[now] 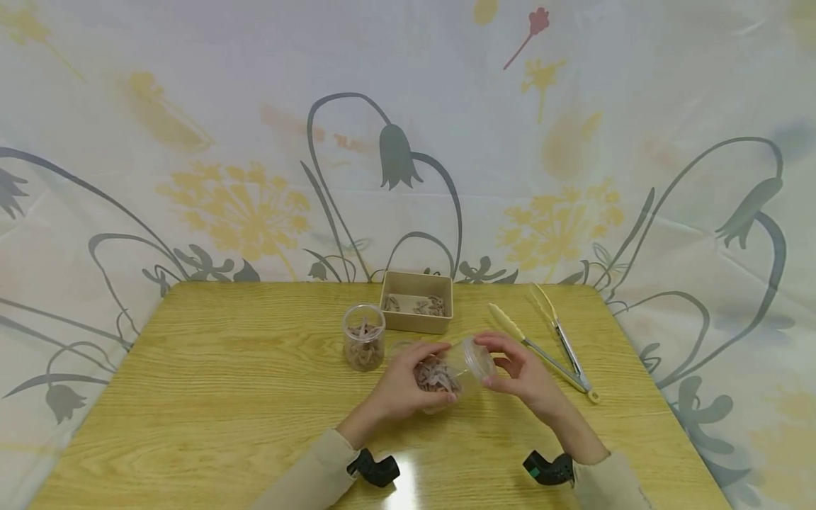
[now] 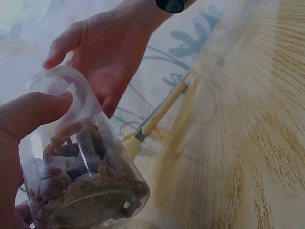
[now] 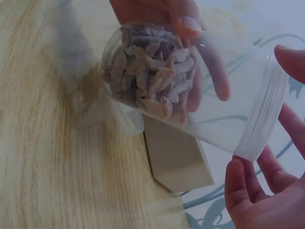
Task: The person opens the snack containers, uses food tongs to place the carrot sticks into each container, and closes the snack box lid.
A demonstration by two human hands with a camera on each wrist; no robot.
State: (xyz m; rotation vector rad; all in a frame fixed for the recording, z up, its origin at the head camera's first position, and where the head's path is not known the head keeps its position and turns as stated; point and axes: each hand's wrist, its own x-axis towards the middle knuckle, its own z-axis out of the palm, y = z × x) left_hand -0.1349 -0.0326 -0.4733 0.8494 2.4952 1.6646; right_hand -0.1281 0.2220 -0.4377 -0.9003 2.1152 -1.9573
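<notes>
My left hand (image 1: 401, 386) grips the body of a clear plastic jar (image 3: 219, 114), which is tilted above the table with its lid end toward the right. Pale brown, dried-looking pieces (image 3: 152, 71) lie bunched at the jar's bottom end. At the other end, the thumb and fingers of my right hand (image 1: 519, 368) hold the clear screw lid (image 3: 264, 112) by its rim. The lid sits on the jar's mouth. In the left wrist view, the left thumb (image 2: 43, 109) lies along the jar's side near the lid.
A second clear jar (image 1: 364, 340), open at the top, stands to the left with similar pieces inside. Behind is a beige box (image 1: 417, 324) containing a few pieces. A loose clear lid (image 3: 131, 119) lies near it. Spread tongs (image 1: 561, 368) rest on the right.
</notes>
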